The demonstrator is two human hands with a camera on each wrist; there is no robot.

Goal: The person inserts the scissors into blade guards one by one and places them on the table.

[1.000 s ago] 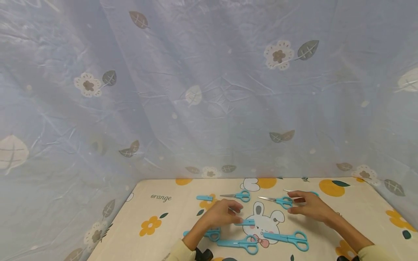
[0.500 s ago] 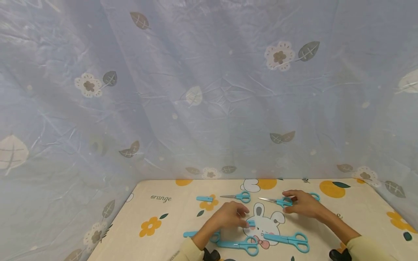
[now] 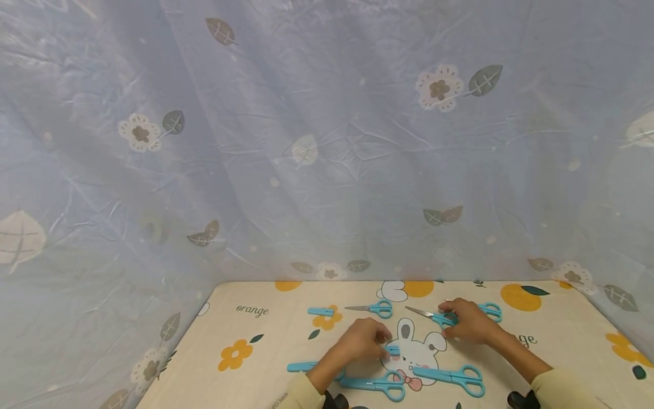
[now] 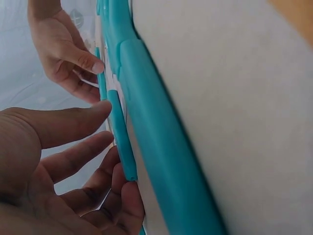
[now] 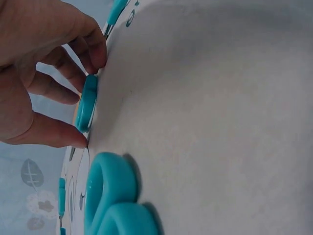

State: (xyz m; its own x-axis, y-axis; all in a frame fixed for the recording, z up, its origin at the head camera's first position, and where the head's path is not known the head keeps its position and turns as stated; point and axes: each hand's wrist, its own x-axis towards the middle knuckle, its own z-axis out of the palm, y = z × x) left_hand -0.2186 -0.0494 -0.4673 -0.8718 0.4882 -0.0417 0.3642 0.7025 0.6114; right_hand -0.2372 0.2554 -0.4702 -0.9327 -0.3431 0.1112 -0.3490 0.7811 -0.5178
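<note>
My left hand (image 3: 364, 341) reaches round a short light-blue scissors cap (image 3: 393, 351) on the tablecloth. In the left wrist view its thumb and fingers lie spread about the cap (image 4: 122, 137), and whether they touch it is hard to tell. Over the handle of uncapped blue scissors (image 3: 442, 319) is my right hand (image 3: 471, 321). Its thumb and fingers stand either side of the handle (image 5: 86, 104) in the right wrist view, a gap showing at the thumb. The bare blades point left. Another pair of scissors (image 3: 491, 310) lies partly hidden behind this hand.
Uncapped scissors (image 3: 383, 309) and a loose cap (image 3: 320, 312) lie at the back. Nearer the front are capped scissors (image 3: 365, 383), another capped pair (image 3: 434, 374), and a third pair (image 3: 301, 367) partly behind the left forearm. A patterned curtain (image 3: 327, 170) rises behind the table.
My left hand has moved right and now covers part of the cap. My right hand has shifted slightly left over the scissors handle, uncovering more of the pair behind it.
</note>
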